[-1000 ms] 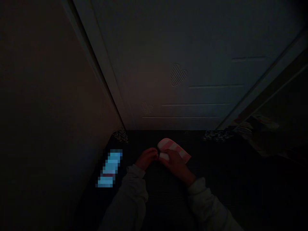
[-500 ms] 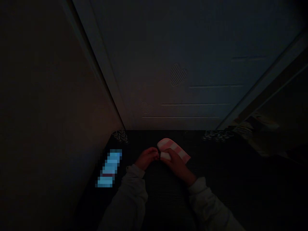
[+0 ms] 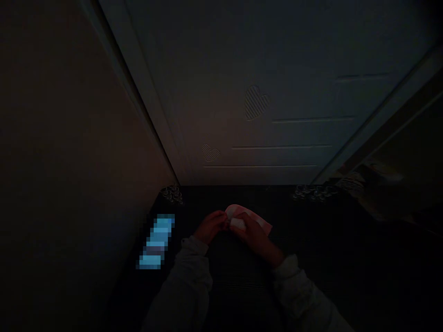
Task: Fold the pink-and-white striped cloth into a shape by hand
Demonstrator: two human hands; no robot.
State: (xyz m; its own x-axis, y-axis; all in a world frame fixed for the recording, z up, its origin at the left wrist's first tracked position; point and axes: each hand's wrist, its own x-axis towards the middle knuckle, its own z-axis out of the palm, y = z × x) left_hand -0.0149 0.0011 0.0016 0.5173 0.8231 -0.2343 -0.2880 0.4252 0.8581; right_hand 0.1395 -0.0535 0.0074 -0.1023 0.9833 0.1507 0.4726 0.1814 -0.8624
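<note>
The scene is very dark. My left hand (image 3: 210, 226) and my right hand (image 3: 254, 236) meet over a dark surface (image 3: 311, 258), both in pale sleeves. Between them lies a pink-and-white striped piece of cloth or paper (image 3: 247, 215). My right hand is curled over its near edge, with a small white part (image 3: 238, 223) at the fingertips. My left hand's fingers are bent and pinch at the same left end. What the white part is I cannot make out.
A glowing blue screen (image 3: 157, 240) lies on the surface to the left of my hands. Small shiny clusters sit at the back left (image 3: 173, 193) and back right (image 3: 313, 192). A pale panel with heart shapes (image 3: 256, 102) stands behind. A wall (image 3: 69, 161) closes the left.
The striped piece looks lower and smaller than before, with more of it under my right hand. Both hands stay in nearly the same place. The view has tilted slightly.
</note>
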